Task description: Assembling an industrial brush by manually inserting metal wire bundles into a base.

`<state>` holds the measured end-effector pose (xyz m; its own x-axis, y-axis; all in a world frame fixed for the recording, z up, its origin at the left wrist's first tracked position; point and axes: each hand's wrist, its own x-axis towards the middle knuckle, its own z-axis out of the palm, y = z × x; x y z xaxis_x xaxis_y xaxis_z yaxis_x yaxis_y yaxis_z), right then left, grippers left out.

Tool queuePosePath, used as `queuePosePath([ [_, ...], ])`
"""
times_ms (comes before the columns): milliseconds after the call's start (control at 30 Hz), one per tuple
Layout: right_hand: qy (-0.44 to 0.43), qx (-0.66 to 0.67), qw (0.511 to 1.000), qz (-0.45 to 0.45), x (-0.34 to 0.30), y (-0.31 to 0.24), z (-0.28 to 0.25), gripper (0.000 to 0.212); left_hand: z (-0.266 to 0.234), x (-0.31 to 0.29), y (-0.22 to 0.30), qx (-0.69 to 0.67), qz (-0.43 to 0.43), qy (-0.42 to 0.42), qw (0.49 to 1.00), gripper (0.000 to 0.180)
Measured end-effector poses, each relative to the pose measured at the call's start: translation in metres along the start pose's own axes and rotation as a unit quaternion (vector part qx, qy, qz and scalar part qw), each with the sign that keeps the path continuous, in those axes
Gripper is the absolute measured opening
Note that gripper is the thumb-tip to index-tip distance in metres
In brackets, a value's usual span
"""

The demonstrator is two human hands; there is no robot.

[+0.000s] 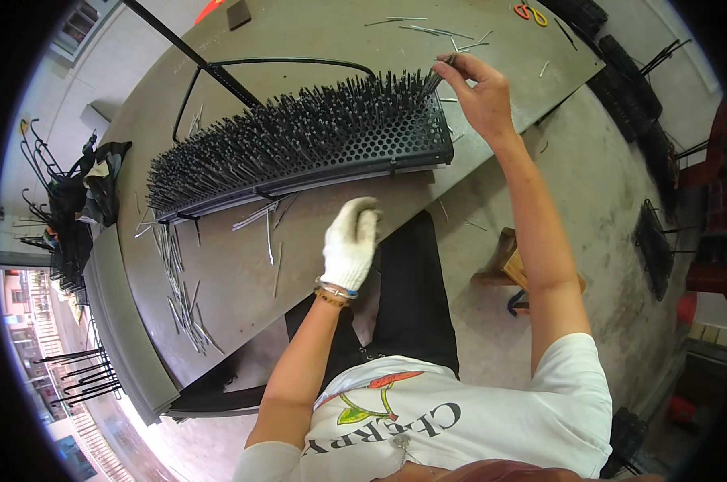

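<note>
1. Table (231, 281), wide, flat and grey-green, spread across the upper part of the view.
2. On it sat a long black tray full of round holes (395, 146), at a slant. Thin dark sticks (291, 124) stood up in it, packed close, and rows of holes showed near its right front side.
3. A small brown wooden stool (518, 265) was on the right, beside the table.
4. The left hand (352, 239), in a white cloth glove, was in front of the tray, apart from it. Its fingers were curled; I could not tell if it held anything.
5. The bare right hand (482, 92) was at the tray's right end. Its thumb and fingers pinched a little bunch of thin grey sticks (434, 82).
6. Scissors with orange and yellow handles (526, 14) lay near the table's far right corner.
7. Loose shiny silver sticks (188, 325) lay at the table's left front.
</note>
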<state>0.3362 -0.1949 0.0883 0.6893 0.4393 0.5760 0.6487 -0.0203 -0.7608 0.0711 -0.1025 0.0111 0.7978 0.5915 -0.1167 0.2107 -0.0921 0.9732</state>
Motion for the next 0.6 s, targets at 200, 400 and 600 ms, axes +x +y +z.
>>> queuePosePath([
  [200, -0.027, -0.072, 0.995, -0.058, 0.000, 0.000, 0.000, 0.017, -0.024, 0.000, -0.031, -0.013, -0.003, 0.056, 0.998, 0.019],
  [400, -0.020, -0.075, 0.993, -0.086, 0.007, -0.006, -0.003, 0.015, -0.025, 0.000, -0.030, -0.041, -0.010, 0.053, 0.998, 0.019],
  [600, -0.053, -0.123, 0.982, -0.134, 0.010, -0.008, -0.005, 0.015, -0.025, -0.001, -0.029, -0.059, -0.002, 0.046, 0.997, 0.019],
])
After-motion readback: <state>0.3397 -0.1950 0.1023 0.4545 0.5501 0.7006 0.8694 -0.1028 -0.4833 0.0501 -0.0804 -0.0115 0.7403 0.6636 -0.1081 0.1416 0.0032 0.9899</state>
